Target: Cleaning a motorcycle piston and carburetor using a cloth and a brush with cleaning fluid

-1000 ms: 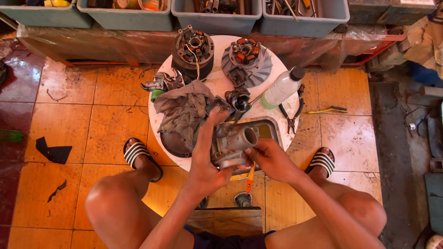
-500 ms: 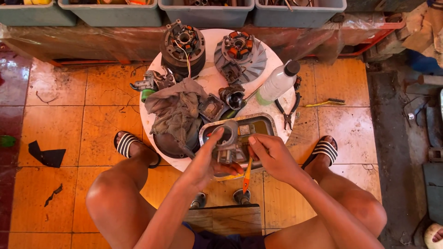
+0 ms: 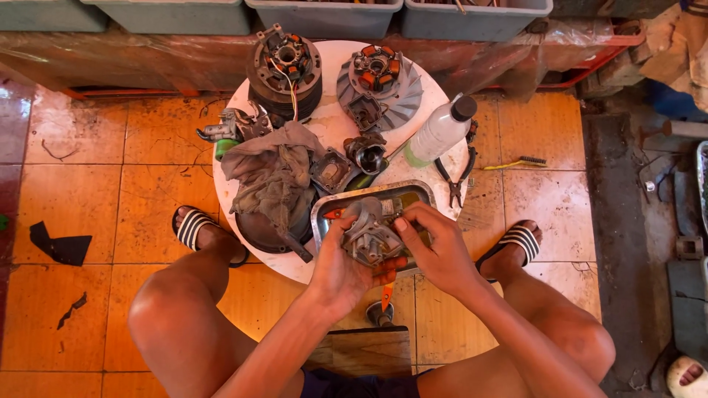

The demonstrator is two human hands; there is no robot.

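You are cradling a grey metal carburetor body in your left hand, palm under it and fingers wrapped up its near side, while your right hand is pinching its top edge with thumb and fingertips; both hands are clasped on it just above the steel tray. It is looking like a dense, rigid casting, probably oily and slick, so keep gripping the blocky main body, not the thin protruding fittings. An orange-handled tool is poking out below your hands. Beyond the tray, a crumpled grey rag, a white plastic bottle and pliers are lying on the round white table, with two wound stators at its far edge.
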